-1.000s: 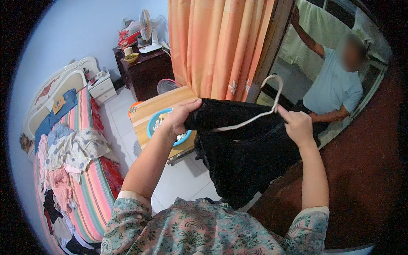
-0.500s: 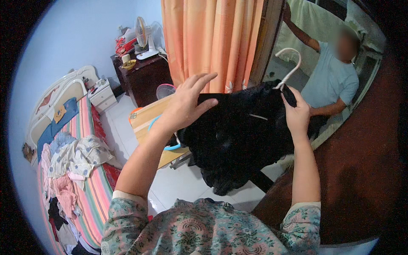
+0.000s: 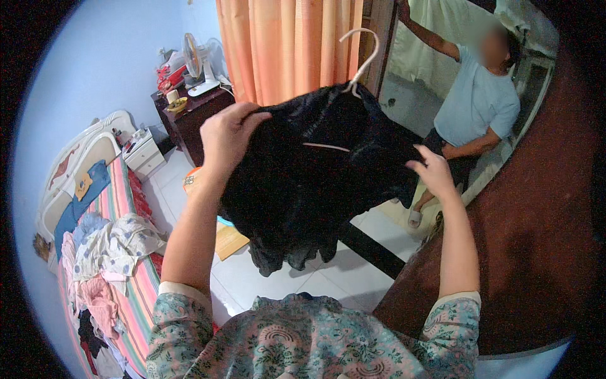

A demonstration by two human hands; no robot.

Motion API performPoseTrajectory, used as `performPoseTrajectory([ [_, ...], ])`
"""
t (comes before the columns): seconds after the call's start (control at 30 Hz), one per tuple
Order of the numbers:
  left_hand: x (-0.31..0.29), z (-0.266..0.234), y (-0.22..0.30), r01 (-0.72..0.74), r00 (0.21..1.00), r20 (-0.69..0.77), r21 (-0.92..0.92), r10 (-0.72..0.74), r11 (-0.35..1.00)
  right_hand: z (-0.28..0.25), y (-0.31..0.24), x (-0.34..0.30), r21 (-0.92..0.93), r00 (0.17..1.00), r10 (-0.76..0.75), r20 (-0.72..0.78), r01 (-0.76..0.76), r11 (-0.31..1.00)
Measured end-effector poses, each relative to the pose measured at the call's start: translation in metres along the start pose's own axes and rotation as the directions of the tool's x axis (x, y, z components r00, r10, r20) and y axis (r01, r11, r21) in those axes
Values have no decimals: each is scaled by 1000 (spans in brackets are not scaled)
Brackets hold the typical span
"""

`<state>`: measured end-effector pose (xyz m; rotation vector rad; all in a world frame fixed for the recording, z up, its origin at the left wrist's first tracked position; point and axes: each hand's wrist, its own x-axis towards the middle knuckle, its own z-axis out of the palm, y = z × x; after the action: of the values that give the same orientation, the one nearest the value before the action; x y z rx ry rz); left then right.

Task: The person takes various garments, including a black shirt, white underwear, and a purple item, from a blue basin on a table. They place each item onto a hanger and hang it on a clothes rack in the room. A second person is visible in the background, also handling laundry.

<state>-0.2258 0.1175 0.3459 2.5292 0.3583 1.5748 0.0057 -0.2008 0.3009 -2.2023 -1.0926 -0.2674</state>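
Observation:
A black short garment (image 3: 284,183), fuzzy in texture, hangs spread out in front of me on a white wire hanger (image 3: 368,60). The hook stands up from the neckline, and the hanger's bottom bar shows as a short pale line in the neck opening. My left hand (image 3: 226,136) is closed on the garment's left shoulder, fingertips curled over its edge. At the right side, the thumb and fingers of my right hand (image 3: 435,169) pinch the edge of the sleeve. The garment's lower hem dangles loosely above the floor.
A person (image 3: 473,101) in a light blue shirt stands in the doorway at right, one arm raised. Behind the garment are an orange curtain (image 3: 287,50) and a wooden board (image 3: 230,243). Clothes (image 3: 117,246) lie piled on the striped bed at left. A brown panel (image 3: 505,271) rises at right.
My left hand, spread open before, has closed on the left shoulder. My right hand has gone from beside the hook down to the sleeve. Garment and hanger now face me more squarely, spread wider.

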Motion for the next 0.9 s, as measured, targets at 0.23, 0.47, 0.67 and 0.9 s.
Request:
performPoseTrajectory([
  [0.23, 10, -1, 10, 40, 998, 42, -3, -40, 999, -10, 42, -15, 70, 993, 48, -112, -40, 997],
  [0.47, 11, 25, 27, 3, 996, 92, -14, -1, 1000, 3, -16, 9, -207, 947, -230, -225, 184, 961],
  [0.67, 17, 38, 49, -159, 981, 88, -115, 170, 980, -4, 18, 8, -46, 842, -307, -443, 321, 946],
  [0.9, 45, 77, 63, 364, 926, 203, -257, -318, 895, -13, 33, 1, -53, 856, -476, -201, 476, 878],
])
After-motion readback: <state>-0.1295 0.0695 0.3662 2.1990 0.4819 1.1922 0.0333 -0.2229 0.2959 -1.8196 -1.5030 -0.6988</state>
